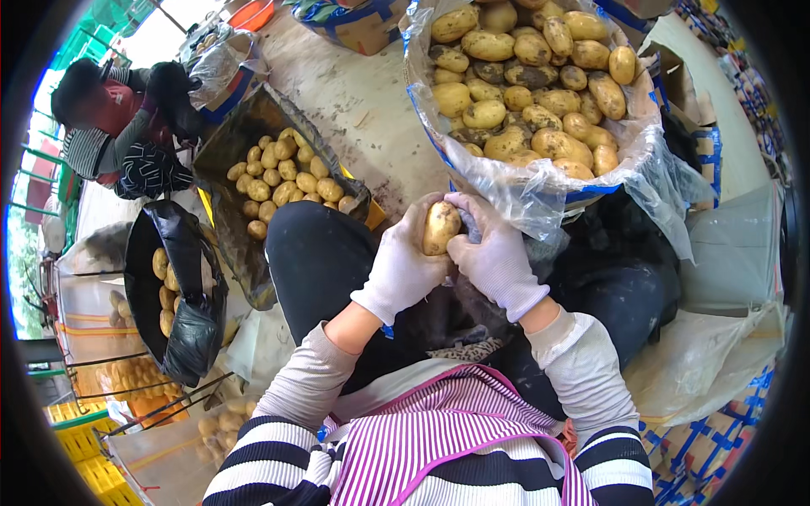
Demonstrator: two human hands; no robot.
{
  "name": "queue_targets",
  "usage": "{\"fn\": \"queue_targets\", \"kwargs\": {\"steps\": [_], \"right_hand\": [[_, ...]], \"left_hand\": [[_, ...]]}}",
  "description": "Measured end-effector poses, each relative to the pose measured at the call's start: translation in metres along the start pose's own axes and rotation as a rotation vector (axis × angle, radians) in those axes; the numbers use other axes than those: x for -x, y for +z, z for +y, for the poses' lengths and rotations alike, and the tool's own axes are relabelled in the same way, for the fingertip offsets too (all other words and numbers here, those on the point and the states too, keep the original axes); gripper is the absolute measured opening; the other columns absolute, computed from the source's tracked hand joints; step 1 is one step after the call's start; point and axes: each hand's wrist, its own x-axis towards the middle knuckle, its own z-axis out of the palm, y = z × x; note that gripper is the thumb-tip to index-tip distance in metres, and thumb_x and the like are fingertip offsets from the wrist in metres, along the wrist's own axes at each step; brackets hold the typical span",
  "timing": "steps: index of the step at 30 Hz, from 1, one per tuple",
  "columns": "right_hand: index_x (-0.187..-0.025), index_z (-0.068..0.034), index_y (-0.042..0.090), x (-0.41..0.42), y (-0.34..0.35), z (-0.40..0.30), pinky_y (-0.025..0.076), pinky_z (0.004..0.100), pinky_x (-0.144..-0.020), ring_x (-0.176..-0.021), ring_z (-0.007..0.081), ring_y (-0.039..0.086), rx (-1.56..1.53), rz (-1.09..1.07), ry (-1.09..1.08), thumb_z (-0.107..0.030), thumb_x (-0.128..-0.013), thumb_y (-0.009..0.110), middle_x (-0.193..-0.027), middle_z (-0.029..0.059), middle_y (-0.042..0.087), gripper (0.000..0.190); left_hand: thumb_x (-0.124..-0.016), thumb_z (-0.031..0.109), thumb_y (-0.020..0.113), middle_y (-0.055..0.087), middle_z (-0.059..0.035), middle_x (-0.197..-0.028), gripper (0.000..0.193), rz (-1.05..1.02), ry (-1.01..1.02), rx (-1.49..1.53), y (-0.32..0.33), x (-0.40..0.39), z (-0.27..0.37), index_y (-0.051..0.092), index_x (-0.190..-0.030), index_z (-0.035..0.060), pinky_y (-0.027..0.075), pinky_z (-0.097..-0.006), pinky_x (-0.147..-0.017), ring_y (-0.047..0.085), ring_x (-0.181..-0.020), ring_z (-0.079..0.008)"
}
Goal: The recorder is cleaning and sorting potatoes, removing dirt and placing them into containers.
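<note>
In white knitted gloves, both hands meet in front of my knees. My left hand (408,262) grips a yellow potato (441,229) with dark soil specks on its skin. My right hand (497,256) holds a grey cloth (470,226) against the potato's right side, its thumb touching the skin. Just beyond my hands stands a large round container (579,193) lined with clear plastic. Soil-marked potatoes (538,95) are heaped inside it. To the left, a crate with a dark plastic liner (253,278) holds cleaner-looking potatoes (285,171).
A black-lined basket (174,228) with several potatoes stands at the left. Behind it, potatoes show through translucent bags (145,376). Another person (120,126) sits at the upper left. Yellow crates (104,481) are at lower left, taped cardboard boxes (702,443) at lower right.
</note>
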Motion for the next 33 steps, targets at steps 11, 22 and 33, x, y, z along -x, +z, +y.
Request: {"fn": "queue_targets", "kwargs": {"steps": [11, 22, 33], "right_hand": [[-0.126, 0.001, 0.062, -0.003, -0.015, -0.002, 0.048, 0.0316, -0.097, -0.107, 0.0198, 0.064, -0.120, -0.082, -0.148, -0.015, -0.085, 0.072, -0.115, 0.0164, 0.068, 0.045], [-0.117, 0.005, 0.066, -0.004, -0.022, -0.005, 0.050, 0.0282, -0.095, -0.104, 0.0142, 0.064, -0.151, -0.014, -0.224, 0.000, -0.084, 0.063, -0.114, 0.0133, 0.070, 0.034], [-0.120, 0.003, 0.064, 0.005, -0.021, -0.014, 0.051, 0.0258, -0.086, -0.097, 0.0105, 0.063, -0.187, 0.092, -0.065, -0.003, -0.097, 0.056, -0.112, 0.0091, 0.069, 0.026]], "left_hand": [[-0.071, -0.003, 0.075, 0.064, -0.0109, -0.119, 0.068, -0.007, -0.017, 0.056, -0.004, 0.001, 0.000, 0.050, -0.134, -0.0018, 0.049, -0.0296, -0.097, 0.060, -0.110, -0.0137], [-0.072, -0.007, 0.079, 0.053, -0.0098, -0.135, 0.079, -0.061, 0.078, 0.232, 0.001, 0.001, -0.009, 0.043, -0.141, -0.0005, 0.042, -0.0312, -0.106, 0.050, -0.124, -0.0147], [-0.102, 0.062, 0.027, 0.062, -0.0128, -0.095, 0.066, -0.208, -0.516, 1.375, -0.023, -0.008, -0.004, 0.047, -0.139, 0.0115, 0.031, -0.0189, -0.035, 0.047, -0.049, -0.0145]]}}
